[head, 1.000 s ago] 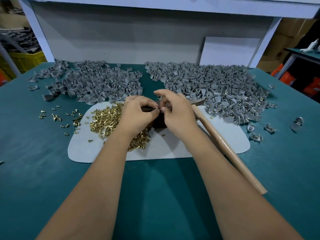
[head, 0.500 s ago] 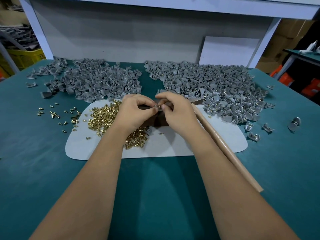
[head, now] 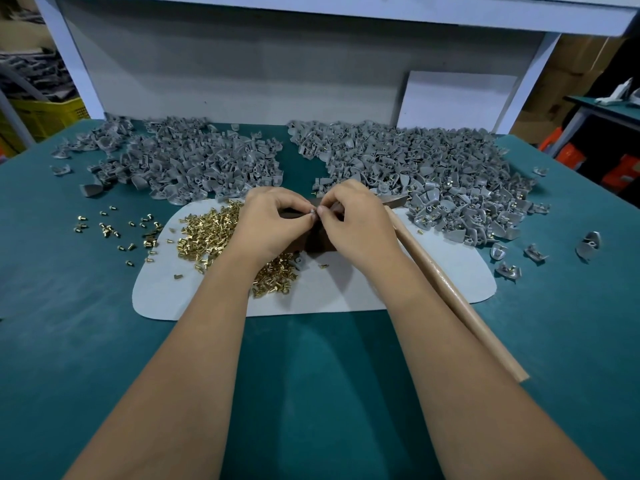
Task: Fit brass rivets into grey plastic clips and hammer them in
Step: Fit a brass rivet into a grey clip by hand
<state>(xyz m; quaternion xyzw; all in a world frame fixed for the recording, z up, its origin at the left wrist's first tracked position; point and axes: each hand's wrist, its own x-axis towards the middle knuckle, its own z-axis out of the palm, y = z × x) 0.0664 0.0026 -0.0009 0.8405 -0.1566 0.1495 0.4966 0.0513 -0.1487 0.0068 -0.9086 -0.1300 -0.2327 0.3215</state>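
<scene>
Little has changed: the left hand (head: 273,225) and right hand (head: 349,223) still meet fingertip to fingertip, apparently pinching a rivet into a clip (head: 312,213) above the counter (head: 69,341); hammer (head: 450,289) untouched.

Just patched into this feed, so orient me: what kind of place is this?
Probably a small factory or workshop assembly bench. Two big heaps of grey clips lie on a teal table, brass rivets and a hammer lie on a mat, and both hands pinch one small part.
</scene>
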